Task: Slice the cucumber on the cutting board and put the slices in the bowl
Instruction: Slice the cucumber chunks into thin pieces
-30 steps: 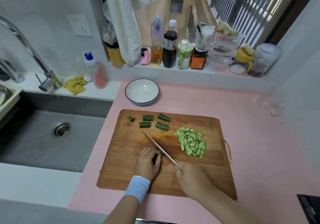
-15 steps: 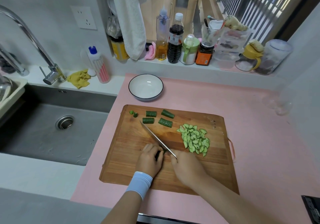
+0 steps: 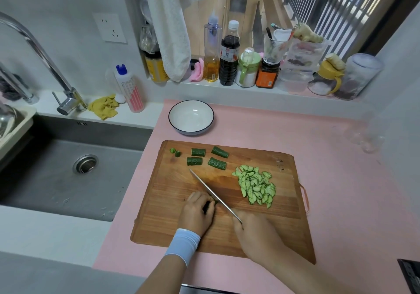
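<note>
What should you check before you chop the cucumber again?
1. Left hand has its fingers curled over the dark green cucumber piece, right beside the blade: ok.
2. Right hand grips the long steel knife; the handle is hidden, so firmness of grip: cannot tell.
3. Brown wooden cutting board lies flat on the pink counter: ok.
4. Pile of pale green cucumber slices lies to the right of the blade, apart from it: ok.
5. White bowl with a dark rim stands empty behind the board, ready for slices: ok.
</note>
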Demonstrator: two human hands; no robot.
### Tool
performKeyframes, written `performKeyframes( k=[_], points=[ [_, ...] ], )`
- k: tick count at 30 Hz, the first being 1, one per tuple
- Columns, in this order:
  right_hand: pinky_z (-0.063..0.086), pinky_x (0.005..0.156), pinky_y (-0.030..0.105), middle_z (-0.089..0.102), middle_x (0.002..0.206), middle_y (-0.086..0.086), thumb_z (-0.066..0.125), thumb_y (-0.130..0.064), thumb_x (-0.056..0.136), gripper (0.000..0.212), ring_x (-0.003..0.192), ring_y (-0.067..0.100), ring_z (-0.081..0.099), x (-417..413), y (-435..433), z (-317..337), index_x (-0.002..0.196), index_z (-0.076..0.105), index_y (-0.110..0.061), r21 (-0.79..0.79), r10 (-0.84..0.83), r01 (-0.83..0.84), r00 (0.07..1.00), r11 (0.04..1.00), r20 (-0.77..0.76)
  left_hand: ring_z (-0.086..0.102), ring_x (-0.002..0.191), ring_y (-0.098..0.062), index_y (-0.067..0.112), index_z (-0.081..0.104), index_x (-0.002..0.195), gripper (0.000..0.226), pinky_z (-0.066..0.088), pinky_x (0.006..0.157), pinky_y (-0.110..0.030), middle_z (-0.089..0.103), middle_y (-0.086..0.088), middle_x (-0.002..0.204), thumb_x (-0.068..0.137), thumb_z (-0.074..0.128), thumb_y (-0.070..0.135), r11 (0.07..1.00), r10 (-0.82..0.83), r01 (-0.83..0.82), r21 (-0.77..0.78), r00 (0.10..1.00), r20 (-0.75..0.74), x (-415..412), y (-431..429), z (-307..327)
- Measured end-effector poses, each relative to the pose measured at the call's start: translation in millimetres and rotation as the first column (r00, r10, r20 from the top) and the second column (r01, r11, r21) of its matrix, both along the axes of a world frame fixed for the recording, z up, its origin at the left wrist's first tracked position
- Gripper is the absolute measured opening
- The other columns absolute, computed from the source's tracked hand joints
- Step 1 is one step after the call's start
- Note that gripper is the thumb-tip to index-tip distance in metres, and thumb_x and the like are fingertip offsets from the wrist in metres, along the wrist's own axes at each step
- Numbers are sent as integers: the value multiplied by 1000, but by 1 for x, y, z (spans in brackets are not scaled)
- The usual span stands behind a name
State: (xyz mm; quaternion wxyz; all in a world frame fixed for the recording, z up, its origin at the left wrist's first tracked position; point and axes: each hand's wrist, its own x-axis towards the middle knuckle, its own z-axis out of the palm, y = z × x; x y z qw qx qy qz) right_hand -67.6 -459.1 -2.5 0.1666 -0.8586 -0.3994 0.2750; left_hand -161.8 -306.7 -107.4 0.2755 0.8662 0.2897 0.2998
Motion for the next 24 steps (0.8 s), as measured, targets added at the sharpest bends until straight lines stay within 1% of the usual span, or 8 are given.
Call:
performKeyframes(
  k=[3,6,7,10,16,18,20,24],
  points=[
    [43,63,33,57,67,-10,38,-34,103,25,67,16,56,2,6,-4,84,54,-35,-1,-6,6,1000,1000,-22,51,76,-7,13,66,75,20,38,79,-8,61,4,78,71,79,-1,1000,1,-1,-21,1000,4,0,0,-1],
    [47,68,33,66,77,-4,40,-32,102,24,77,19,63,4,19,-8,88,58,-30,2,-9,9,1000,1000,-30,56,77,-11,14,68,78,10,46,78,-17,62,5,82,76,74,6,1000,-3,3,-21,1000,16,0,1,-3],
    [48,70,33,68,81,-3,40,-32,102,24,79,20,64,4,23,-8,93,62,-30,1,-9,9,999,1000,-32,57,77,-11,14,68,78,4,47,77,-20,63,5,83,79,69,10,1000,-4,4,-16,1000,21,-1,1,-4],
    [51,72,34,69,81,-3,41,-32,101,24,78,20,64,5,34,-12,101,65,-31,17,-8,9,999,1000,-48,56,82,-12,12,68,82,7,46,80,-19,62,3,86,81,63,16,1000,-12,12,-17,1000,14,-2,0,-5],
    [50,74,35,71,87,-1,41,-32,102,24,84,23,65,6,36,-15,100,65,-28,26,5,-4,1000,1000,-28,53,80,-14,12,65,79,7,38,81,-12,58,2,83,83,61,16,1000,-22,22,10,1000,-5,-2,-2,-4],
    [50,73,36,71,89,0,40,-34,101,24,85,24,65,5,34,-14,105,64,-30,40,10,-9,1000,999,-18,53,79,-13,12,65,77,6,38,81,-10,59,3,83,82,62,15,1000,-22,22,4,1000,7,-2,-2,-2],
    [52,73,36,71,89,-2,39,-37,100,26,84,22,66,3,29,-14,116,61,-37,48,14,-15,1000,999,17,52,78,-11,13,65,75,5,37,80,-9,59,4,81,78,67,10,1000,-20,20,-5,1000,10,-2,-2,-2],
    [54,73,35,72,90,-1,38,-40,100,32,84,23,67,1,16,-13,127,56,-42,63,13,-17,998,998,61,49,76,-9,12,64,73,20,34,80,-5,58,4,77,69,79,-1,1000,-17,17,-7,1000,-1,-2,-1,-2]
  ],
)
